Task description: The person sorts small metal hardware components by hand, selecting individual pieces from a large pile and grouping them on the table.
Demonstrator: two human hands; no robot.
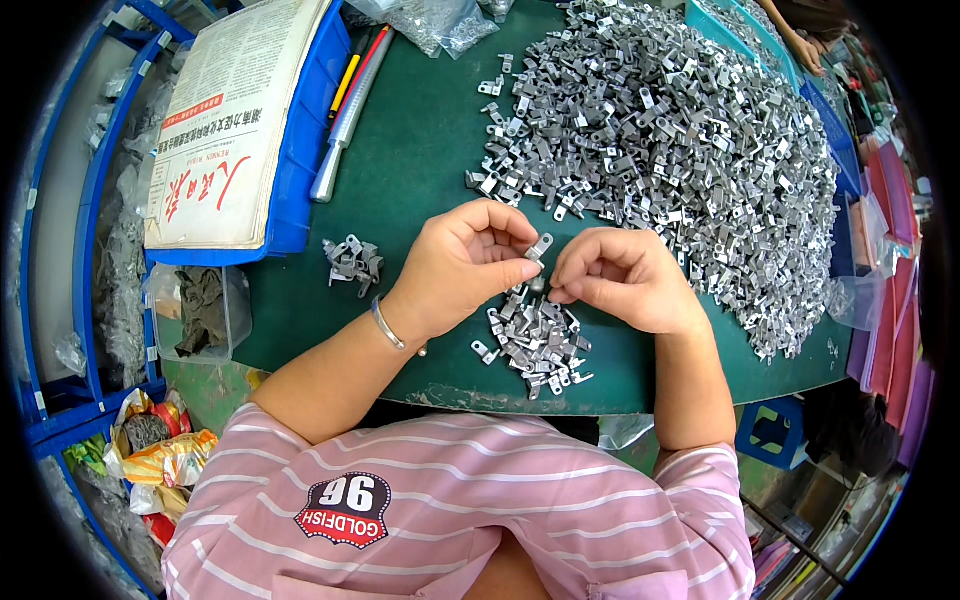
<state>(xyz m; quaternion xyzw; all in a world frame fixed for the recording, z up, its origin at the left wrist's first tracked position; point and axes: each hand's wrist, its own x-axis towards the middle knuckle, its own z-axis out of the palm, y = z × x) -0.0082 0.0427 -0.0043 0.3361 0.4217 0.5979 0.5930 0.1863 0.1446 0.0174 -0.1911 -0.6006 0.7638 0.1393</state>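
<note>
Between thumb and forefinger, my left hand (465,250) pinches a small metal bracket (540,247) with a hole in its tab. My right hand (625,278) is curled close beside it, thumb and fingertips together; whether a part is between them is too small to make out. Under both hands lies a small heap of metal brackets (535,345) near the table's front edge. A far larger pile of the same brackets (680,150) spreads over the right and back of the green table (430,120). Left of my left hand sits a little cluster of brackets (353,263).
A blue bin (300,170) topped with newspapers (230,120) stands at the left, pens (352,85) and a clear tube beside it. Below is a clear plastic box (232,315) with dark cloth. A teal basket (735,35) is at the back right, near another person's hand (803,52).
</note>
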